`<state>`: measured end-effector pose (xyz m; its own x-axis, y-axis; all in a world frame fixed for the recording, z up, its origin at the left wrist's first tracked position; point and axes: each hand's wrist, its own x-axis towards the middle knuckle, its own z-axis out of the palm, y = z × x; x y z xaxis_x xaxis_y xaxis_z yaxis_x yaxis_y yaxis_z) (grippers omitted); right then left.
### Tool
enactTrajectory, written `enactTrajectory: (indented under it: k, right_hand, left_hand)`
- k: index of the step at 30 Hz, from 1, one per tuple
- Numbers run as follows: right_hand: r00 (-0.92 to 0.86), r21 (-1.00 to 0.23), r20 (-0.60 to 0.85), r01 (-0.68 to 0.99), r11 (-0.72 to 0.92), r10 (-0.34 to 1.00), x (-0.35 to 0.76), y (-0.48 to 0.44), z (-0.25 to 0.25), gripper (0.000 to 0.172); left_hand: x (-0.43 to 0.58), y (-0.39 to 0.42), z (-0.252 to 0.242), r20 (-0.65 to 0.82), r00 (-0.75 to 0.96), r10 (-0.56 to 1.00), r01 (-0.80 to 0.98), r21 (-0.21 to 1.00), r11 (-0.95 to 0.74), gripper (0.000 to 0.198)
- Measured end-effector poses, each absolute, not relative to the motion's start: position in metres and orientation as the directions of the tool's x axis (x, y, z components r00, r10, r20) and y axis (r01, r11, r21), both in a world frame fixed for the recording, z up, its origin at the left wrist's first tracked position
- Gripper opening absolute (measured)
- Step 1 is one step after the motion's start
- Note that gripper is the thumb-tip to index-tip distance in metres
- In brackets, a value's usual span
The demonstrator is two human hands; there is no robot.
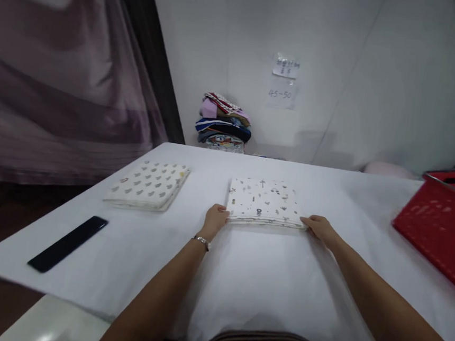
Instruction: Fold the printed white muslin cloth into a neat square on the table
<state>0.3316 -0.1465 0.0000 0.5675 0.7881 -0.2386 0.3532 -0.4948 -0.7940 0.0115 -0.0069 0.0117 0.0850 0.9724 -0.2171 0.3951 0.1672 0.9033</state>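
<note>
A folded white cloth with small scattered prints [262, 200] lies flat on the white table [274, 275], in front of me. My left hand [216, 218] pinches its near left corner, and a metal watch or bracelet is on that wrist. At the near right corner, my right hand [318, 226] grips the same cloth between thumb and fingers. Further left on the table rests another folded white cloth with rows of grey prints [150, 185], touched by neither hand.
A dark flat strip [68, 244] lies at the table's left. On the right stands a red basket or bag [441, 226]. Folded textiles [224, 125] are stacked beyond the far edge, by a wall with paper notes [285, 68]. A pinkish curtain [68, 82] hangs at left.
</note>
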Motion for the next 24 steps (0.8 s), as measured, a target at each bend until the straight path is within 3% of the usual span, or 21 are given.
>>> enactTrajectory:
  k: [10, 12, 14, 16, 18, 21, 24]
  right_hand:
    - [0.523, -0.660, -0.247, 0.525, -0.537, 0.816, 0.342, -0.146, -0.007, 0.042]
    - [0.530, -0.572, -0.156, 0.640, -0.514, 0.834, 0.344, -0.144, -0.009, 0.041]
    - [0.511, -0.494, 0.026, 0.754, -0.433, 0.859, 0.340, -0.140, -0.008, 0.042]
    - [0.414, -0.451, 0.206, 0.844, -0.289, 0.886, 0.328, -0.133, -0.006, 0.050]
    - [0.251, -0.414, 0.298, 0.903, -0.112, 0.921, 0.310, -0.125, -0.002, 0.055]
    - [0.026, -0.328, 0.262, 0.942, 0.063, 0.965, 0.282, -0.113, 0.001, 0.061]
    - [-0.067, -0.232, 0.101, 0.969, 0.089, 0.993, 0.266, -0.108, -0.004, 0.064]
  left_hand:
    - [0.010, -0.004, -0.003, -0.196, 0.114, 0.974, 0.482, 0.868, 0.118, 0.010]
    - [0.010, -0.004, -0.004, -0.188, 0.120, 0.975, 0.503, 0.858, 0.103, 0.009]
    - [0.011, -0.004, -0.005, -0.177, 0.118, 0.977, 0.531, 0.843, 0.088, 0.009]
    - [0.010, -0.005, -0.004, -0.156, 0.113, 0.981, 0.565, 0.822, 0.066, 0.008]
    - [0.010, -0.006, -0.001, -0.139, 0.114, 0.984, 0.598, 0.800, 0.044, 0.008]
    - [0.010, -0.008, 0.010, -0.078, 0.117, 0.990, 0.674, 0.738, -0.021, 0.011]
    - [0.014, -0.011, 0.021, 0.159, 0.219, 0.963, 0.758, 0.593, -0.270, 0.031]
